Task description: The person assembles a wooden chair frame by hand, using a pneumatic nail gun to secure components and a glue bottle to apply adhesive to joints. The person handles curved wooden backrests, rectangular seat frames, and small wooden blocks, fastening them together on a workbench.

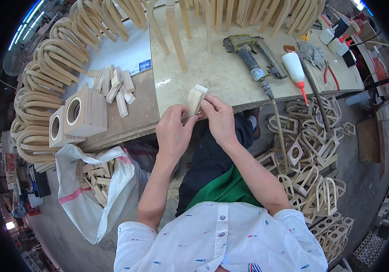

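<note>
Between my two hands, just over the table's front edge, is a small pair of light wooden blocks point(195, 100) set against each other. My left hand point(174, 129) is closed on their left side, thumb toward the near end. My right hand point(219, 119) pinches them from the right with thumb and fingers. Left of my hands, a loose heap of similar wooden blocks point(121, 93) lies on the table. Beside the heap stand square wooden blocks with round holes point(85, 113). A nail gun point(251, 56) lies on the table beyond my right hand.
Bent wooden frames point(49, 63) line the table's left and far edges. Right of the nail gun are a white glue bottle point(293, 68) and red-handled pliers point(330, 76). A white sack of wood pieces point(74, 190) stands below left. Finished-looking wooden frames point(310, 177) pile up below right, beside an air hose point(279, 131).
</note>
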`<action>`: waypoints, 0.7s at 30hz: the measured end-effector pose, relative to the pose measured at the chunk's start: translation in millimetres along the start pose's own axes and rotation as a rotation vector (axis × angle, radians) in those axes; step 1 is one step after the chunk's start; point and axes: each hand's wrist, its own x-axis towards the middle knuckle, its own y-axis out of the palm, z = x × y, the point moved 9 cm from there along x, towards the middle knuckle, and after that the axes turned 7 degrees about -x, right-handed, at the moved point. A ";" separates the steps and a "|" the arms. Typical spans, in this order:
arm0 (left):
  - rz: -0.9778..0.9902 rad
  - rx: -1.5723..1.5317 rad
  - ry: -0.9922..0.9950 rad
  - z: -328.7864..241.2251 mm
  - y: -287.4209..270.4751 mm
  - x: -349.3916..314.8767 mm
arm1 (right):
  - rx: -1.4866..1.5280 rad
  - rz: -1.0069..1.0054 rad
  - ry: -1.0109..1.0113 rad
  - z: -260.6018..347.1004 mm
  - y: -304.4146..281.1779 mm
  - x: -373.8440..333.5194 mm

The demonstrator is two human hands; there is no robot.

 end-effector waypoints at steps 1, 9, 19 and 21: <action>0.000 0.004 0.005 1.1 0.2 0.4 | -0.007 0.006 -0.003 -1.6 0.7 0.4; 0.017 0.045 0.078 0.4 1.1 2.3 | 0.012 0.042 0.041 -5.7 7.0 1.1; 0.014 0.107 0.077 11.9 3.7 7.5 | 0.102 0.041 0.055 -11.9 24.6 5.5; 0.118 0.054 0.018 23.5 -2.1 14.1 | 0.111 0.076 0.050 -9.1 27.9 9.4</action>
